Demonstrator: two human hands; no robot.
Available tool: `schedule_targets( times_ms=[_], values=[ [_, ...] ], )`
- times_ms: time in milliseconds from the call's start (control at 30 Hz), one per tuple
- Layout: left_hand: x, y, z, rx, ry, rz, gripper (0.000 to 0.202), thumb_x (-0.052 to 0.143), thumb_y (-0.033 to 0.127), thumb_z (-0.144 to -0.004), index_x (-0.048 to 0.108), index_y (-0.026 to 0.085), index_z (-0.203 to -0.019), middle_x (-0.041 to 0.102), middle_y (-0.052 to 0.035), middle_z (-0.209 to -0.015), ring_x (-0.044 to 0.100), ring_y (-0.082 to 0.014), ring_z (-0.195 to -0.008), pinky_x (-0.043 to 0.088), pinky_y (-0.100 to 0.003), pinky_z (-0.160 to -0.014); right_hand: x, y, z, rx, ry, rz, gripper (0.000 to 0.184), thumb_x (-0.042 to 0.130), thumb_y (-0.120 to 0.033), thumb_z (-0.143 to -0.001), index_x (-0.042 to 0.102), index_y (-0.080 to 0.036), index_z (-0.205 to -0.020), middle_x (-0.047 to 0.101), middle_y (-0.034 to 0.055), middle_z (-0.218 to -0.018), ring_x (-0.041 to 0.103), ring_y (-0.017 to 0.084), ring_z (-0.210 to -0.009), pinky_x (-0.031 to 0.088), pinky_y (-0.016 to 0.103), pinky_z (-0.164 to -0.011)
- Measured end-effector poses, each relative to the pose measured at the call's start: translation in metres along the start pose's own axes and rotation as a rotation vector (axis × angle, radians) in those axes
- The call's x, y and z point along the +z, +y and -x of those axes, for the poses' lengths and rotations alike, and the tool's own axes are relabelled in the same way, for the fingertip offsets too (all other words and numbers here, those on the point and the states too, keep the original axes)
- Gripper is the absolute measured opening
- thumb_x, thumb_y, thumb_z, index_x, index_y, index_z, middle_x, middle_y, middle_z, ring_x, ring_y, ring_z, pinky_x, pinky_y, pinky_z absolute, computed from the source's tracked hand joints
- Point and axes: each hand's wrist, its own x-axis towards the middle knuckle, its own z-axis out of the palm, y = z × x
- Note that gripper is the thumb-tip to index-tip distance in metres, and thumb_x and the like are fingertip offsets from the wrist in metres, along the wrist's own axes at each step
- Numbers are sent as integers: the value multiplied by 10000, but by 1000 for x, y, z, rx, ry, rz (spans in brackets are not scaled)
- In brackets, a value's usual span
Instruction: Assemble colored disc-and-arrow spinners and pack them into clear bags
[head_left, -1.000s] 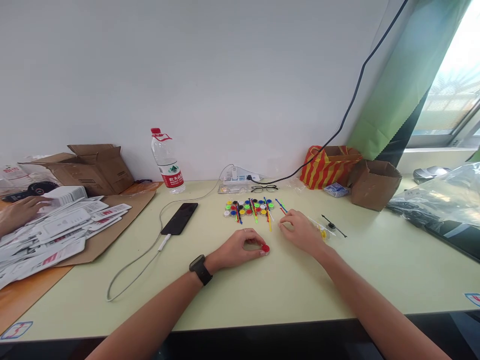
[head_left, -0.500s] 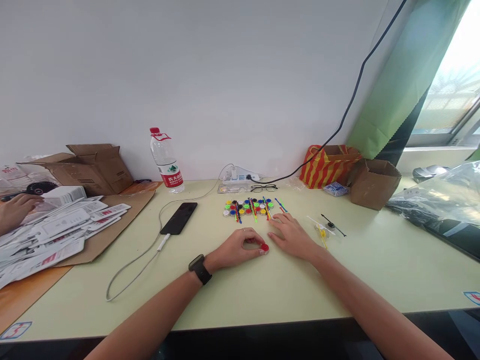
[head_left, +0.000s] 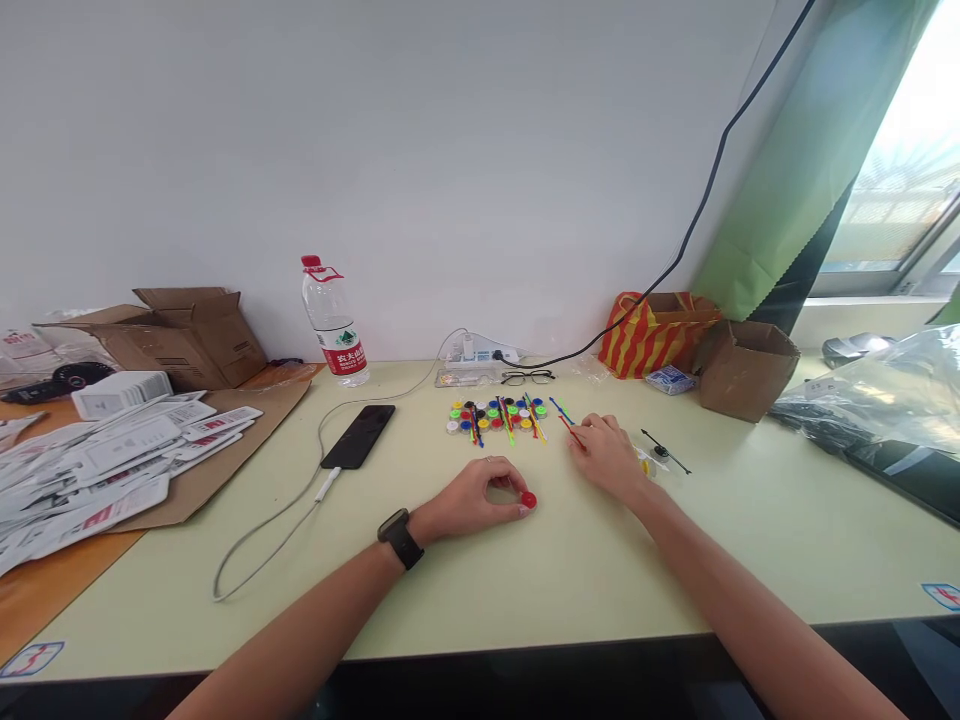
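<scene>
My left hand (head_left: pixel 480 497) pinches a small red-topped round piece (head_left: pixel 529 499) between thumb and index finger, just above or on the table. Farther right, my right hand (head_left: pixel 606 458) has its fingers closed at a thin red plastic stick (head_left: pixel 571 431). A blue and green stick (head_left: pixel 559 408) lies just beyond those fingers. In front of both hands sit rows of small coloured round pieces (head_left: pixel 484 424), with bundles of coloured sticks (head_left: pixel 505 418) laid across them. Right of my right hand, a black stick with a round black piece (head_left: pixel 660 451) lies near yellow and white ones, partly hidden by the hand.
A phone (head_left: pixel 358 436) on a white cable lies left. Behind stand a water bottle (head_left: pixel 337 335), a power strip (head_left: pixel 480 350) and glasses (head_left: pixel 528 377). A striped bag (head_left: pixel 626 340) and a cardboard box (head_left: pixel 746 372) are back right. White cards (head_left: pixel 120 450) pile up at left.
My right hand has moved right, away from the stick bundles, and closed at the red stick. My left hand stays put with the round piece. Another person's hand at far left has mostly withdrawn.
</scene>
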Motion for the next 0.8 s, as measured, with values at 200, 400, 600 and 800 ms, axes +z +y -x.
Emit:
schedule_targets(
  times_ms=[200, 400, 600, 800],
  values=[
    [-1, 0, 2, 45, -20, -9, 289, 764, 412, -876, 766, 248, -1113, 716, -74, -1115, 653, -221, -1040, 514, -344, -942, 0, -4, 1, -4, 19, -85, 143, 543, -157, -921, 665, -212, -868, 699, 92, -1016, 602, 263, -1024, 422, 358, -801],
    [0, -3, 0, -26, 27, 136, 270, 797, 402, -842, 731, 195, -1001, 721, -77, -1039, 662, -206, -959, 532, -340, -884, -5, -9, 3, 32, 71, -451, 88, 505, -224, -944, 567, -222, -882, 687, 49, -879, 627, 217, -842, 463, 340, -733],
    [2, -10, -4, -90, 162, 355, 352, 831, 406, -804, 660, 175, -1006, 717, -61, -962, 656, -156, -832, 548, -309, -802, -24, -36, 10, -35, -47, -976, 206, 564, -412, -950, 617, -214, -954, 660, 49, -923, 630, 192, -846, 552, 344, -766],
    [1, -15, -7, -143, 214, 451, 413, 865, 417, -762, 686, 159, -1031, 729, -66, -957, 686, -166, -859, 564, -320, -834, -37, -53, 21, -119, -190, -1152, 300, 707, -481, -884, 697, -204, -998, 696, 55, -955, 649, 187, -830, 568, 390, -829]
  ],
)
